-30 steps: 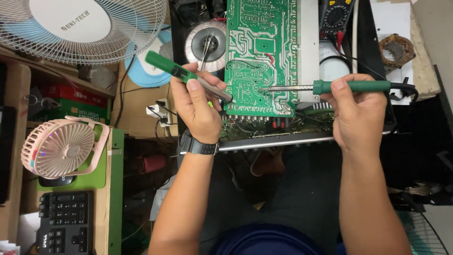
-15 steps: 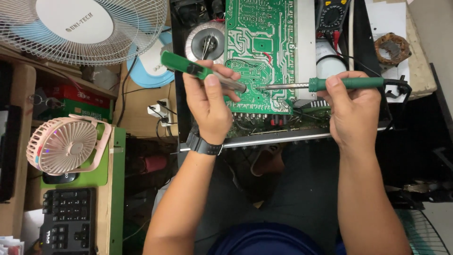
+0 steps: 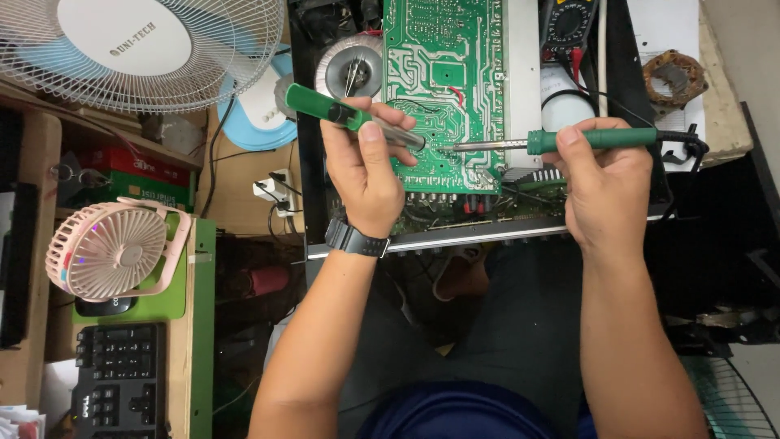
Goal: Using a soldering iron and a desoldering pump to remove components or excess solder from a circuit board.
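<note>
A green circuit board [image 3: 443, 73] lies solder side up in an open black metal chassis [image 3: 487, 232] in front of me. My left hand [image 3: 370, 175], with a black watch on its wrist, grips a green desoldering pump [image 3: 325, 107], whose tip points at the lower middle of the board. In my right hand [image 3: 605, 191] is a green-handled soldering iron [image 3: 589, 140]; its metal tip rests on the board about at the pump's tip, and its black cord trails off to the right.
A round transformer [image 3: 348, 69] sits left of the board, a multimeter [image 3: 569, 24] to the right at the top. At left stand a large white fan [image 3: 138, 49], a small pink fan [image 3: 110, 248] and a black keypad [image 3: 118, 378]. A brown coil [image 3: 673, 77] lies at upper right.
Both hands have drawn a little closer together over the board. The pump's tip has come down next to the iron's tip at the same spot.
</note>
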